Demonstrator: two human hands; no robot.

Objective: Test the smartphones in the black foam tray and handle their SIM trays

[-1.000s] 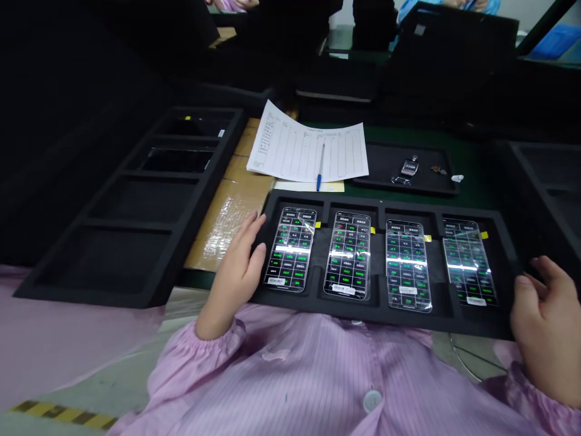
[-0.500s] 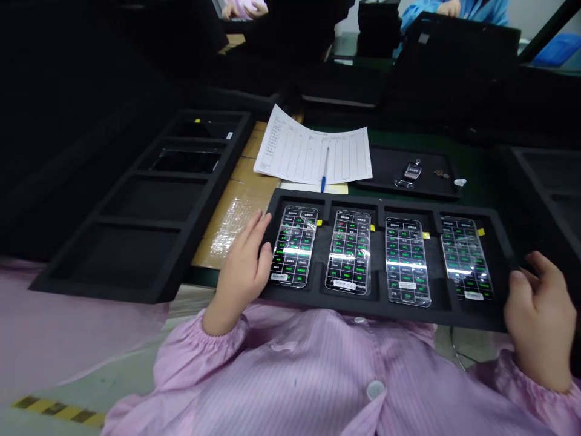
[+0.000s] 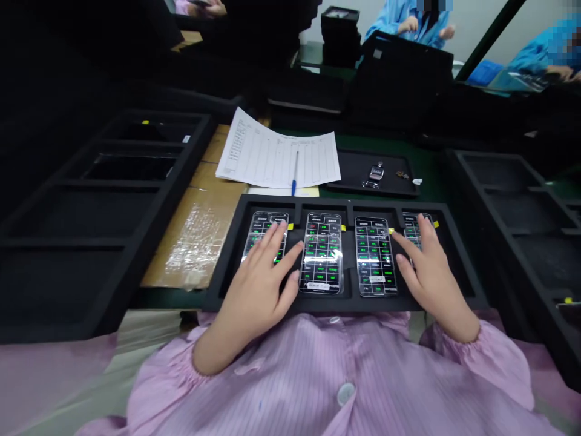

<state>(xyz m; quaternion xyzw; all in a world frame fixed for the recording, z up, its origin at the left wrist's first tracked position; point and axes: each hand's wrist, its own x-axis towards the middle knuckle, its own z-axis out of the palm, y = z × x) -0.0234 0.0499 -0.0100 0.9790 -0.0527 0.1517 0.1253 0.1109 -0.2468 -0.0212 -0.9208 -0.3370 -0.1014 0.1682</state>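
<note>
Right in front of me lies a black foam tray [image 3: 349, 306] with several lit smartphones in its compartments. My left hand [image 3: 261, 278] is open over the leftmost phone [image 3: 264, 219], fingers spread and hiding its lower part. Between my hands two phones show in full, the centre-left phone [image 3: 323, 254] and the centre-right phone [image 3: 376, 257]. Their screens carry a grid of green and white text. Over the rightmost phone [image 3: 410, 225] my right hand [image 3: 429, 272] is open, covering most of it. Whether the fingertips touch the screens I cannot tell.
Behind the tray lie paper sheets [image 3: 276, 157] with a blue pen [image 3: 295, 175], and a small tray [image 3: 336, 169] holding a tagged keychain [image 3: 376, 172]. Larger trays stand left [image 3: 63, 242] and right [image 3: 481, 181]. A taped cardboard box [image 3: 195, 236] sits left. Co-workers in blue [image 3: 385, 18] are opposite.
Both hands have left the tray's side edges and moved inward over the outer phones. The view has shifted to the right.
</note>
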